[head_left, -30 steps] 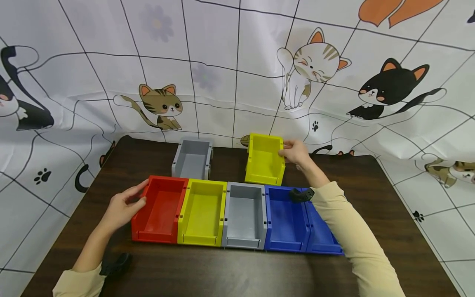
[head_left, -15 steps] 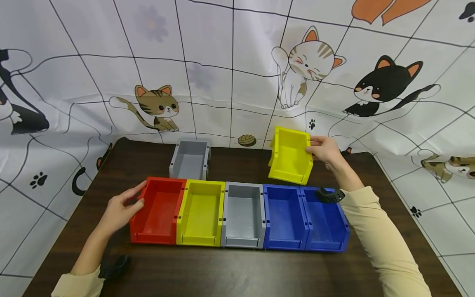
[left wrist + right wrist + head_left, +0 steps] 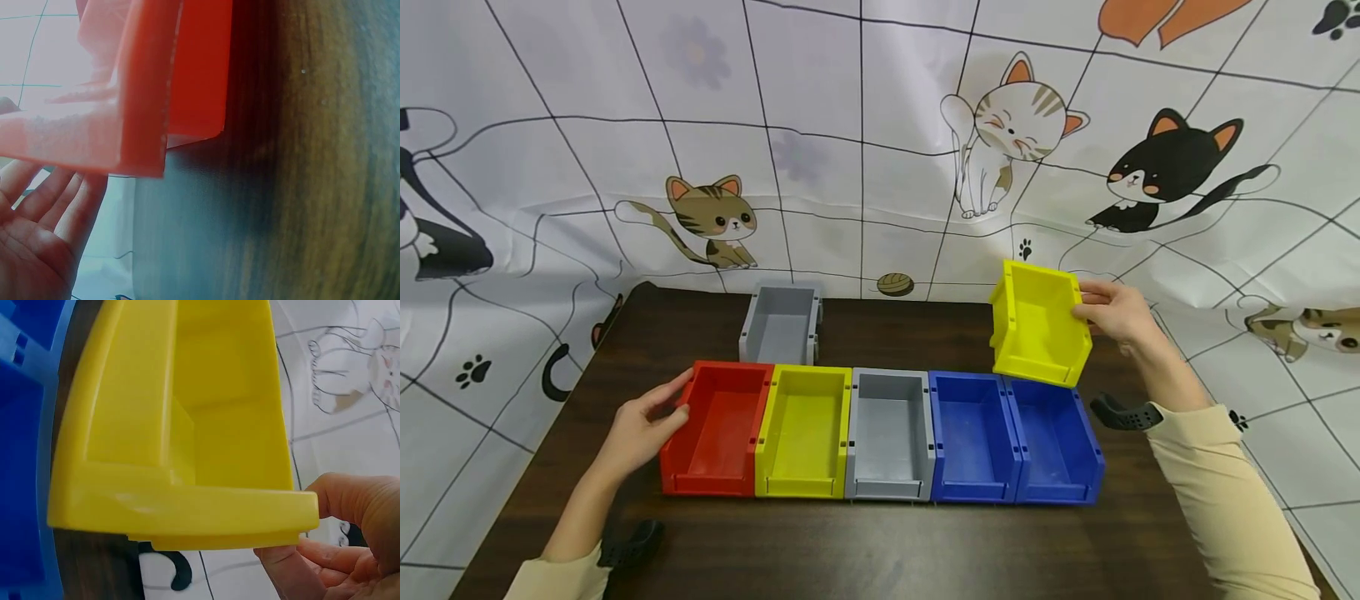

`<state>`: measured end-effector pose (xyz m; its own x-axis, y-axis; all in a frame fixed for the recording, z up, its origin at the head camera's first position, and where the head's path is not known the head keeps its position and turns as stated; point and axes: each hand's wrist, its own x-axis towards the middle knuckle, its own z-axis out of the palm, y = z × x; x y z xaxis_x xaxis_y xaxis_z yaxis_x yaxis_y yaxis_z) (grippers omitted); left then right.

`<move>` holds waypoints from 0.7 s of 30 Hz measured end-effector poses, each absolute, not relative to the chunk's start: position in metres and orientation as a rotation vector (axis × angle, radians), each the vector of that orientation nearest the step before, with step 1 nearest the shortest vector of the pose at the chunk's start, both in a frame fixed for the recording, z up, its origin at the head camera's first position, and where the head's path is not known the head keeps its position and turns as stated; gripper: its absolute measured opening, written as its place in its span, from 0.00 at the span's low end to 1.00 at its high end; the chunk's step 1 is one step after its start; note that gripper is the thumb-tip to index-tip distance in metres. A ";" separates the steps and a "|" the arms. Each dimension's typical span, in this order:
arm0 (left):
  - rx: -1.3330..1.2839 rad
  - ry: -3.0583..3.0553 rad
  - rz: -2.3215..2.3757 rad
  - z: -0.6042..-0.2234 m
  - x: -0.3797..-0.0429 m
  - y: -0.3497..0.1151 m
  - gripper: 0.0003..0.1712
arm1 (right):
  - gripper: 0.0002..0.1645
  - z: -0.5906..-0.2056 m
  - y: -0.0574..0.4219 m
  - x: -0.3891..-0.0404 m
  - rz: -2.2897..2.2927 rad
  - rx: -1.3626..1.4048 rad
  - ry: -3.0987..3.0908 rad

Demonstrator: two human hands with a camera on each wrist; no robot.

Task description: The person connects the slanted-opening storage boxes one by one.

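Five storage bins stand side by side in a row: a red bin (image 3: 718,429), a yellow bin (image 3: 805,429), a grey bin (image 3: 891,433) and two blue bins (image 3: 973,433). My left hand (image 3: 638,429) touches the red bin's left side, its fingers fairly straight and the thumb at the rim. In the left wrist view the red wall (image 3: 81,137) partly hides those fingers. My right hand (image 3: 1116,315) pinches a second yellow bin (image 3: 1041,325) by its right wall, held tilted behind the right-hand blue bin (image 3: 1052,442). Thumb and fingers (image 3: 290,569) sit on either side of that wall.
Another grey bin (image 3: 781,321) stands at the back left of the dark wooden table (image 3: 880,546). A white curtain (image 3: 820,192) printed with cats hangs along the table's back edge. Black wrist straps (image 3: 632,546) stick out near both sleeves.
My right hand has carried the second yellow bin rightward, from behind the middle of the row to behind the right-hand blue bin, tilting it. My left hand has stayed at the red bin.
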<state>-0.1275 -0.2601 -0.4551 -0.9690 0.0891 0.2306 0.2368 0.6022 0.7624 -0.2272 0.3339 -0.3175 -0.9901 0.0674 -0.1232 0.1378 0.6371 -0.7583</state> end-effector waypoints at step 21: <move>-0.265 -2.663 -1.322 -0.459 -0.128 -0.261 0.28 | 0.33 -0.326 0.412 -0.168 -1.256 0.103 2.796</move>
<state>-0.1280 -0.2606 -0.4590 -0.9721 0.0880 0.2174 0.2264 0.5944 0.7717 -0.1685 0.4119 -0.3256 -0.9950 0.0302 -0.0957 0.0916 0.6627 -0.7432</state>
